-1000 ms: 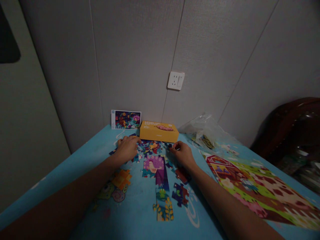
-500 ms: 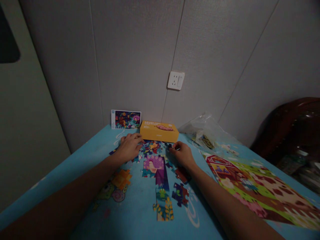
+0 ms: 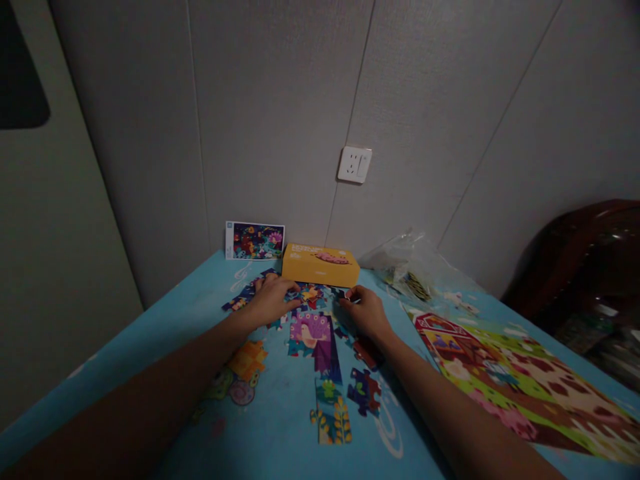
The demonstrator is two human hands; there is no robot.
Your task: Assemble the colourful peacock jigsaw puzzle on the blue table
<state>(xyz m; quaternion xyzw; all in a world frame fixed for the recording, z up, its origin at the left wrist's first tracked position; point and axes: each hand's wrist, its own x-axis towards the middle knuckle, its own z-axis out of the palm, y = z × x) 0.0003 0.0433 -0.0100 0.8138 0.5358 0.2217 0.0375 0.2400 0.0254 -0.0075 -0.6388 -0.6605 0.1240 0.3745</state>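
My right hand (image 3: 369, 312) pinches a dark puzzle piece (image 3: 341, 293) near the front right corner of the yellow box. Fingers apart and palm down, my left hand (image 3: 274, 300) is over the loose puzzle pieces (image 3: 309, 294) in front of the box; whether its fingertips touch them I cannot tell. Between my arms lies a joined strip with a pink and purple peacock (image 3: 310, 331) at its top and yellow plants (image 3: 342, 421) at its foot. A joined blue and red cluster (image 3: 364, 391) lies right of the strip. Orange pieces (image 3: 249, 360) show beside my left forearm.
The yellow box (image 3: 320, 265) and an upright picture card (image 3: 258, 241) stand by the wall. Farther right are a clear plastic bag (image 3: 407, 267) with something inside and a large farm puzzle (image 3: 505, 380). A wall socket (image 3: 355, 165) is above the table.
My left hand has shifted slightly right and toward me, exposing more dark blue pieces to its left. My right hand keeps its pinch in nearly the same place. The view has shifted slightly.
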